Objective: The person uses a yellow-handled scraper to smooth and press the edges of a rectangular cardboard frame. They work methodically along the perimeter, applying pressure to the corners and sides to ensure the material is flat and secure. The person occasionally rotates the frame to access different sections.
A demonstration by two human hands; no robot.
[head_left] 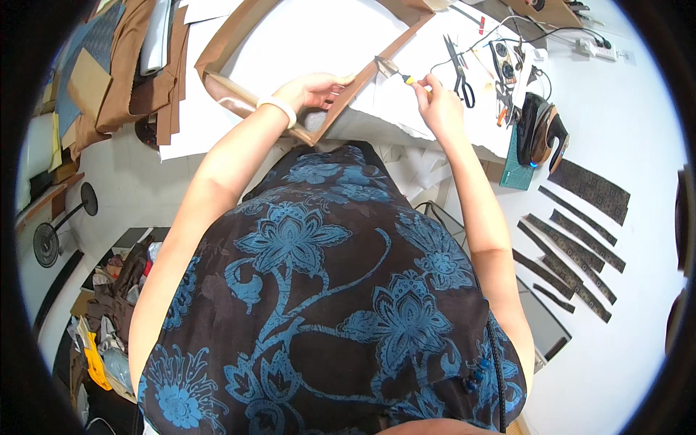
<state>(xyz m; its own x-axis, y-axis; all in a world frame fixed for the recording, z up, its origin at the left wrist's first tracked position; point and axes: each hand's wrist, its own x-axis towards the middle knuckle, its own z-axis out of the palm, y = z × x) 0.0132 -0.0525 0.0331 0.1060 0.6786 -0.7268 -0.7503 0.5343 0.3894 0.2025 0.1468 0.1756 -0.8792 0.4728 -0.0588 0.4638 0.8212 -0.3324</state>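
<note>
A long brown band (353, 93), stood on edge and bent into a large angular loop, lies on the white work table. At its near right side, my left hand (319, 90) grips the band between thumb and fingers; a pale bangle (279, 109) circles that wrist. My right hand (439, 105) pinches the yellow end of a small tool, which looks like a flat brush (388, 67). Its dark tip touches or nearly touches the band's upper edge; I cannot tell which. Black-handled scissors (459, 69) lie just beyond my right hand.
Brown and blue material sheets (123, 65) hang over the table's left side. To the right are a dark iron (540, 130), a green cutting mat (517, 167), cables and a power strip (598, 49). Dark patterned strips (573, 246) lie farther right. A fan (47, 243) stands lower left.
</note>
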